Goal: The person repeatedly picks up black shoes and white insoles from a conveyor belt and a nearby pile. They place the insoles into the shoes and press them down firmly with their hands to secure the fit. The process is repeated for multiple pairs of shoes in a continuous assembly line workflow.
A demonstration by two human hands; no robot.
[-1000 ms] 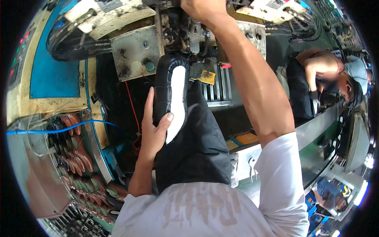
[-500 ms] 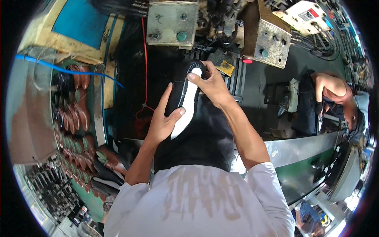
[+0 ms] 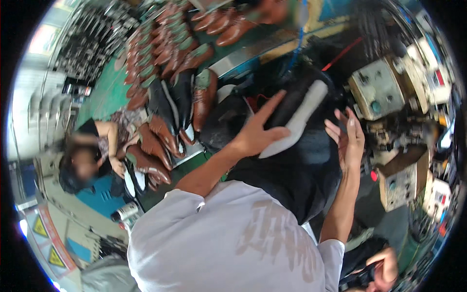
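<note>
A black shoe point(image 3: 284, 104) with a long white sole-shaped bottom point(image 3: 306, 108) is tilted bottom-up above my lap, somewhat blurred. My left hand point(image 3: 259, 132) grips it from the side, thumb pressed on the white face near its narrower end and fingers stretched along the black side. To the right of the shoe my right hand point(image 3: 348, 138) is raised, fingers apart, touching nothing that I can see. Part of the shoe's dark side merges with the dark clothing and floor behind it.
Rows of brown shoes point(image 3: 170, 48) stand at the upper left. Nearer are black shoes point(image 3: 163, 100) and brown shoes point(image 3: 151, 163) beside a co-worker point(image 3: 104, 141). Machine control boxes point(image 3: 377, 90) stand on the right. Another person point(image 3: 382, 267) is at the lower right.
My view has swung left toward the shoe rows. My right hand has let go of the shoe and moved off to its right. The left hand still holds it.
</note>
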